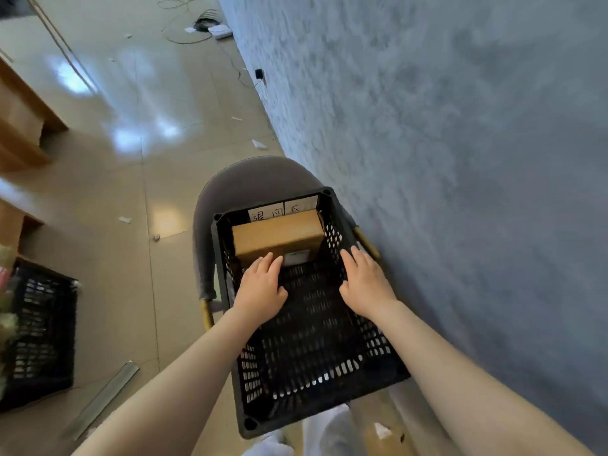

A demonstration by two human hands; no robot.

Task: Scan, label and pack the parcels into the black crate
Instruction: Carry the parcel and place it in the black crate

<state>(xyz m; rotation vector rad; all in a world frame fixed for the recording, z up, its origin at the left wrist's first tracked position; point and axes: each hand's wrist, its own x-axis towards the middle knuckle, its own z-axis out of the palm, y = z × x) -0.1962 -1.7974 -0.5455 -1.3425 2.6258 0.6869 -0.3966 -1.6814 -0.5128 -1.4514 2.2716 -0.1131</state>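
A black perforated crate (368, 343) stands on a grey chair (230, 182) beside the wall. Inside, at its far end, lies a brown cardboard parcel (278, 233) with a white label (296, 258) on its near side. My left hand (261, 286) reaches into the crate, and its straight fingertips touch the parcel's near edge. My right hand (365, 284) hovers with fingers extended over the crate's right wall and holds nothing. White paper with handwritten characters (283, 210) sits on the crate's far wall.
A blue-grey wall (460, 159) runs along the right. A second black crate (39, 334) stands on the tiled floor at the left. Wooden furniture (19, 126) is at the far left. Cables (204, 24) and paper scraps lie on the floor.
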